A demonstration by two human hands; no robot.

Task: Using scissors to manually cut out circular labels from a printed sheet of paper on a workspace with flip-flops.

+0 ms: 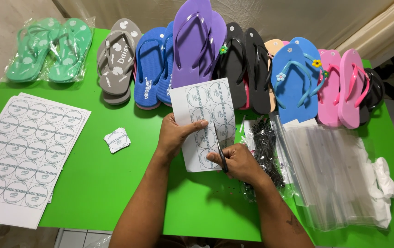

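Note:
My left hand (175, 134) pinches the left edge of a white paper strip (208, 108) printed with round labels in two columns, holding it tilted above the green table (114, 183). My right hand (238, 160) grips black-handled scissors (221, 154), whose blades run up into the strip between the two columns. A small stack of cut square labels (117, 139) lies on the table to the left of my left hand.
A pile of full label sheets (25, 154) lies at the left edge. Rows of flip-flops (233, 64) in several colours line the back, with a bagged green pair (50, 48) far left. Black fasteners in a bag (266, 147) and clear plastic bags (334, 174) lie at right.

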